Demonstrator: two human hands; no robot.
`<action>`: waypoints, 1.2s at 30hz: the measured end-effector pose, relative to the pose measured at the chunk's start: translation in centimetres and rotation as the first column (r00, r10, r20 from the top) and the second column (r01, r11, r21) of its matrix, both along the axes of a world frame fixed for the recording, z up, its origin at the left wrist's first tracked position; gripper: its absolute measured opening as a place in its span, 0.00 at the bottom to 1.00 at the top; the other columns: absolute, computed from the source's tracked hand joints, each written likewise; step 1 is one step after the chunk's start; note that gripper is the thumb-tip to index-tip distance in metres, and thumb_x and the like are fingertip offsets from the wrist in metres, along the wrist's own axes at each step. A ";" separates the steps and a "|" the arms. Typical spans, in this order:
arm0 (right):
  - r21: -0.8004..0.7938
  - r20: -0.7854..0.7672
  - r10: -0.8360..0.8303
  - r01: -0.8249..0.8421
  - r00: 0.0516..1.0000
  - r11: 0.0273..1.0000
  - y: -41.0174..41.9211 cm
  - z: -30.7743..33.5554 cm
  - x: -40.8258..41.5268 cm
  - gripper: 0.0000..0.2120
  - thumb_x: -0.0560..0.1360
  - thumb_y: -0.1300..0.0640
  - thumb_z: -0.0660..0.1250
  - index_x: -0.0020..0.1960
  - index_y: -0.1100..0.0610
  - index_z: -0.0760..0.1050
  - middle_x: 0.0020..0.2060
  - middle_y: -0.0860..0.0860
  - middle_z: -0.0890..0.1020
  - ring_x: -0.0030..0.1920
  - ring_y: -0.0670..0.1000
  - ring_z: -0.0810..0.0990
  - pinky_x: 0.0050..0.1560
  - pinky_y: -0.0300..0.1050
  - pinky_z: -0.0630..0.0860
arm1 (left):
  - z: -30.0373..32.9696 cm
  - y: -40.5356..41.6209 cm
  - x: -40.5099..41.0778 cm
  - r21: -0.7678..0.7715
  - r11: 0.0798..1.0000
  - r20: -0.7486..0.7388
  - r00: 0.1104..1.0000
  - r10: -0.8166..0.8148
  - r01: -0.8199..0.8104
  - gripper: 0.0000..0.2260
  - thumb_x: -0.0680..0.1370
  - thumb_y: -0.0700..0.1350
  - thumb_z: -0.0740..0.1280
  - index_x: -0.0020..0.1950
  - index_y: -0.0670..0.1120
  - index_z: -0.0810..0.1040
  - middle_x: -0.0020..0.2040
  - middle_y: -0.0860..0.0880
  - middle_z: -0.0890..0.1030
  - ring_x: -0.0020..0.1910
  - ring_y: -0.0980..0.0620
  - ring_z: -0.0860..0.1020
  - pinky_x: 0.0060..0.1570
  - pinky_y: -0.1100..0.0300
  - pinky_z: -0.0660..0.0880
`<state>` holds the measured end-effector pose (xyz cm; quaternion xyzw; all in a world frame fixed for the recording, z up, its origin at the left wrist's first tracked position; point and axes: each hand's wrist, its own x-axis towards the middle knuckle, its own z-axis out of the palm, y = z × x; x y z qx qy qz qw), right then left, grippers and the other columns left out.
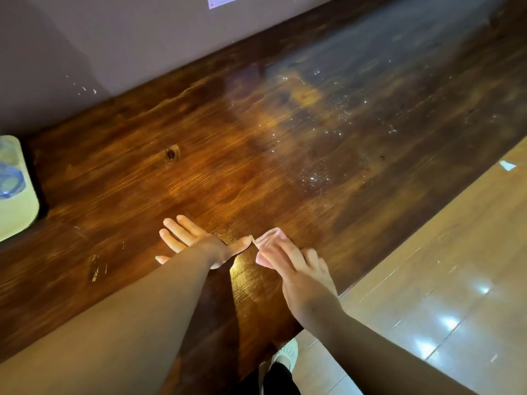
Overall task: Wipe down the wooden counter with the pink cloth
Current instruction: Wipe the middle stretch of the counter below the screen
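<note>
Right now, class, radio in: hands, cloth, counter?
Left hand open, flat on wooden counter. Right hand holds small pink cloth. Wet droplets ahead. Tray at far left.

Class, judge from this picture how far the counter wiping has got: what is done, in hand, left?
Done: cannot tell. In hand: the right hand grips the small pink cloth on the dark wooden counter; the left hand rests flat. Left: the glistening droplets farther along.

Dark wooden counter (199,166) — wet droplets (313,178), pale tray (17,212) at its end
</note>
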<state>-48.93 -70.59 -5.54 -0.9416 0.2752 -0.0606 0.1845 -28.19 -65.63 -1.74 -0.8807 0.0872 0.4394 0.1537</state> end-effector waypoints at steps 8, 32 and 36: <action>0.018 0.009 -0.361 0.361 0.933 0.932 -4.0 0.5 0.0 0.37 0.72 0.66 0.66 0.75 0.41 0.63 0.73 0.45 0.66 0.54 0.53 0.70 0.51 0.46 0.69 | 0.8 0.0 -0.4 -0.004 1.000 0.043 0.999 0.002 -0.002 0.71 0.48 0.84 0.47 0.70 0.37 0.21 0.74 0.36 0.25 0.75 0.34 0.29 0.75 0.35 0.45; 0.002 -0.016 -0.177 0.177 0.984 0.984 2.1 1.0 -5.1 0.39 0.66 0.62 0.74 0.73 0.41 0.67 0.69 0.48 0.71 0.48 0.51 0.73 0.43 0.45 0.77 | 0.1 -1.5 -5.5 -0.124 0.992 0.124 0.992 0.023 -0.008 0.62 0.66 0.80 0.58 0.75 0.42 0.25 0.76 0.39 0.26 0.76 0.35 0.31 0.74 0.33 0.44; 0.038 -0.008 0.299 -0.299 0.954 0.954 5.3 0.4 -6.0 0.27 0.75 0.56 0.57 0.73 0.40 0.67 0.74 0.46 0.69 0.48 0.51 0.74 0.44 0.47 0.76 | 1.4 -3.2 -4.8 0.013 0.997 0.076 0.994 -0.074 0.074 0.60 0.68 0.80 0.53 0.76 0.35 0.30 0.75 0.30 0.32 0.75 0.26 0.39 0.74 0.34 0.48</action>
